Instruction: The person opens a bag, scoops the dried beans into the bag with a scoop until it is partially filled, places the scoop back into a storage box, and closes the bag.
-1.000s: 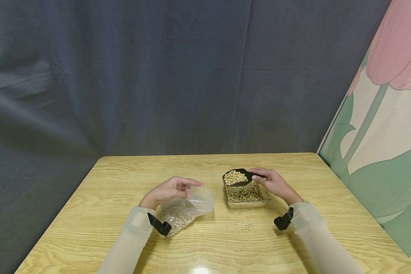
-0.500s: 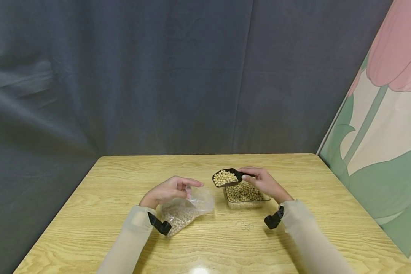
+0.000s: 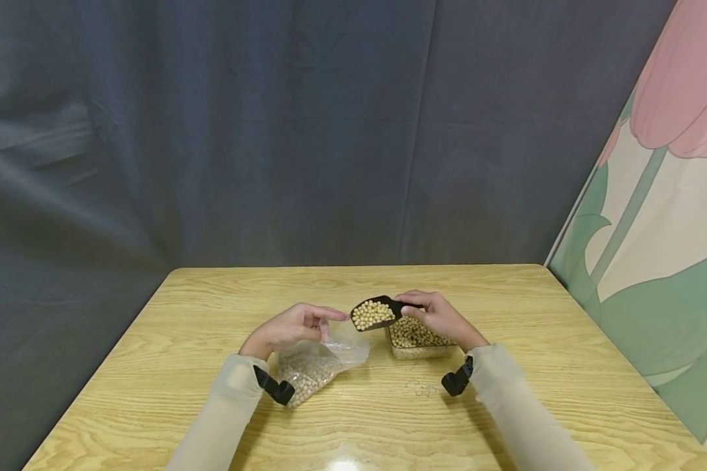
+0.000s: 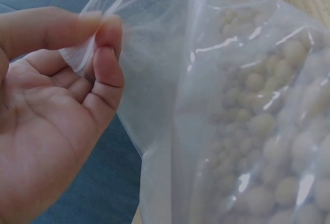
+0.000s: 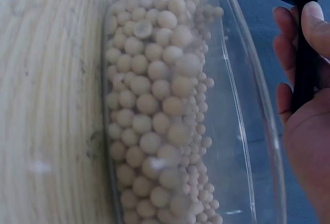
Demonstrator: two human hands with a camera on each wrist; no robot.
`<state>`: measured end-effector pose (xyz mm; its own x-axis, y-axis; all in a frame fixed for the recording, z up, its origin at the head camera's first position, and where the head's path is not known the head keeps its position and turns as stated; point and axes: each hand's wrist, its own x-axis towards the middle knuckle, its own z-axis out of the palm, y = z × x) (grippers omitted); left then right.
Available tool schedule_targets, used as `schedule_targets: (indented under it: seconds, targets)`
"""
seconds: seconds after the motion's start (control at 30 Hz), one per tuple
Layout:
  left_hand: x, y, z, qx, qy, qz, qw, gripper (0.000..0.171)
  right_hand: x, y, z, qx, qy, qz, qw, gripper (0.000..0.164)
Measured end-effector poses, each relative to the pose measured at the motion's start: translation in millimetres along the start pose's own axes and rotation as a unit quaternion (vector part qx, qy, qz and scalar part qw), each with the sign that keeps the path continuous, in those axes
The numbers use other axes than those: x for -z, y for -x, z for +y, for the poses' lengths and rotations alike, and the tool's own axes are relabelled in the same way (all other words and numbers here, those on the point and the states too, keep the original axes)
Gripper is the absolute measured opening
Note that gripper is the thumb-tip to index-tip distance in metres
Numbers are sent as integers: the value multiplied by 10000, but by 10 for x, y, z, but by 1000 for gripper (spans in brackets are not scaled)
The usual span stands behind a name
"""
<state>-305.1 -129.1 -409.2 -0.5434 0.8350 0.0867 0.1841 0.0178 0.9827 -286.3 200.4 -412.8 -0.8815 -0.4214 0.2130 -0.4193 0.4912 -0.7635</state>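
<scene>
My left hand (image 3: 291,329) pinches the rim of a clear plastic bag (image 3: 350,350) between thumb and fingers; the left wrist view shows the grip close up. Pale round beans (image 4: 276,152), which look like soybeans, lie inside the bag. With my right hand (image 3: 442,319) I hold a black scoop (image 3: 393,306) by its handle. Heaped with beans, the scoop is over the gap between bag and container, its tip close to the left fingertips and the bag's mouth. Below the right hand stands a clear container (image 3: 427,353) of the same beans (image 5: 154,100).
Both things stand on a light wood-grain table (image 3: 212,294). A dark curtain (image 3: 306,131) hangs behind its far edge, and a flower-patterned panel (image 3: 671,216) rises on the right. Faint marks (image 3: 421,389) show on the tabletop before the container.
My right hand has carried the full scoop leftward from above the container to beside the bag's mouth. The left hand and the bag have stayed in place.
</scene>
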Motion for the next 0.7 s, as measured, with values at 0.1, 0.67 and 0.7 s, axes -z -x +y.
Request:
schedule_targets:
  seconds: [0.1,0.67,0.7]
  targets:
    - [8,6,5,25,102,-19,9999,49,-23,-15,-17,3,29,-112,9999,41]
    - [12,12,24,-39,-8,-23,10000,47,-92,-61,-66,-40,-90,-542,9985,41]
    - [12,12,21,-37,5,-22,10000,47,-92,-61,-67,-66,-94,-554,9984,41]
